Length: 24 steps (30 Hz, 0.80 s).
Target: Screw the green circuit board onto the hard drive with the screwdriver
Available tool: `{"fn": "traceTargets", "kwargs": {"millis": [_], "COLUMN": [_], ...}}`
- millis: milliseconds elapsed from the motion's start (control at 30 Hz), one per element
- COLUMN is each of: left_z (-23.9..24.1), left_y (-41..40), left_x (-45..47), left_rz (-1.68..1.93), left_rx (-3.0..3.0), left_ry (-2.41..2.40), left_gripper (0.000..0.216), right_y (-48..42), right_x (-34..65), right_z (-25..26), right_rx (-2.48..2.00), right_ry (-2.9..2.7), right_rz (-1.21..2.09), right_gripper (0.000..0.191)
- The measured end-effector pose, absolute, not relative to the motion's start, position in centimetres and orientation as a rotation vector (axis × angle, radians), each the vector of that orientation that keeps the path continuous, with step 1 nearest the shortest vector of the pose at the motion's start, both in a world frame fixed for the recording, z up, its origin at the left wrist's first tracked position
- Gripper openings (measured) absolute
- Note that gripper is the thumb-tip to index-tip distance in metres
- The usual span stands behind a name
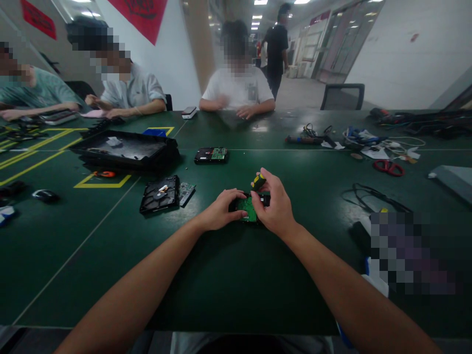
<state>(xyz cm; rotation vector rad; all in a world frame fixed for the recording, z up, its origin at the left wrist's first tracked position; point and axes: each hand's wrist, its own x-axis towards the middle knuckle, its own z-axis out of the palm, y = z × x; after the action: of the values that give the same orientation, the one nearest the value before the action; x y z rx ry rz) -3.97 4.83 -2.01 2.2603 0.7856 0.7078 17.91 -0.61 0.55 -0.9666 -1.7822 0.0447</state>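
Note:
On the green table in front of me lies a hard drive (249, 208) with its green circuit board facing up. My left hand (223, 209) grips its left side, thumb on the board and fingers along the far edge. A short yellow-and-black screwdriver (258, 182) is pinched in my right hand (275, 204), its handle tilted over the board. The screwdriver's tip is hidden behind my fingers. To the left rest another hard drive (161, 195) and, against its right side, a loose circuit board (187, 193). Farther back sits a third hard drive (211, 155), partly covered by a green board.
A black tray (127, 147) stands at the back left, with an orange-handled tool (105, 174) before it. Red scissors (388, 167), cables (376, 194) and a pen-like tool (302, 140) lie on the right. Several people sit across the table; a mouse (45, 195) is far left.

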Motion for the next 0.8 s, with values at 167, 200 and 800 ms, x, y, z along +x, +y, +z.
{"fn": "traceTargets", "kwargs": {"millis": [167,200,800], "left_z": [-1.87,-1.83,-1.50], "left_y": [4.80,4.80,4.69], "left_x": [-3.96,-3.95,-3.90], "left_rz": [0.703,0.703,0.692], "left_rx": [2.279,2.286,2.290], "left_ry": [0.777,0.775,0.791], "left_gripper": [0.050,0.050,0.050], "right_y": [-0.58,-0.58,-0.69], "right_x": [17.88,17.89,17.92], "right_z": [0.58,0.60,1.00], "right_rx": [-0.985,-0.985,-0.985], "right_ry": [-1.779,-1.779,-1.808], "right_rz": [0.023,0.002,0.023], "right_gripper": [0.072,0.071,0.073]}}
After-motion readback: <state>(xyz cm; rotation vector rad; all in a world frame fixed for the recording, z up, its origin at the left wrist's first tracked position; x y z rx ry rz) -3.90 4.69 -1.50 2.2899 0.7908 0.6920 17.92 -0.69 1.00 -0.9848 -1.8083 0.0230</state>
